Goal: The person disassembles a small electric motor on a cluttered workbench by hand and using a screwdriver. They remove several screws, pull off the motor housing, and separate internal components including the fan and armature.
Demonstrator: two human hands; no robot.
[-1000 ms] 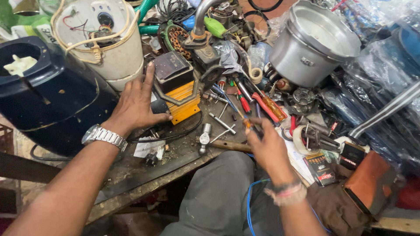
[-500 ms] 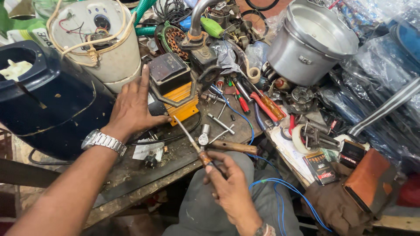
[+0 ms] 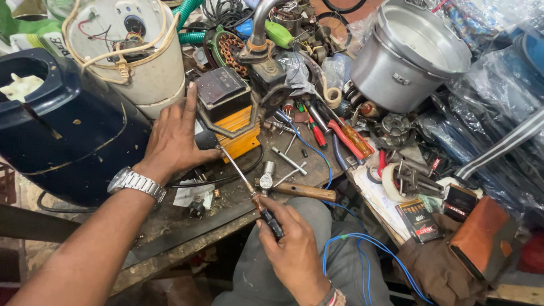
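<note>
My left hand [image 3: 173, 139] lies flat on the bench with a metal watch on the wrist, its fingers against a small black part beside an orange and black box-shaped device [image 3: 229, 116]. My right hand [image 3: 292, 246] is closed around the dark handle of a soldering iron [image 3: 246, 184]. The iron's thin metal shaft slants up and left, and its tip meets the small part by my left thumb. A blue wire [image 3: 362, 255] trails from the handle down across my lap.
A dark blue appliance body [image 3: 62, 133] and a white motor housing [image 3: 127, 48] stand at the left. A metal pot [image 3: 408, 54] sits at the back right. Screwdrivers [image 3: 351, 139], a wooden-handled tool [image 3: 303, 191], tape rolls and small packets litter the bench.
My right hand left the tool pile at the right, came toward me with the soldering iron, and now points its tip at the part by my left hand. The left hand stayed put.
</note>
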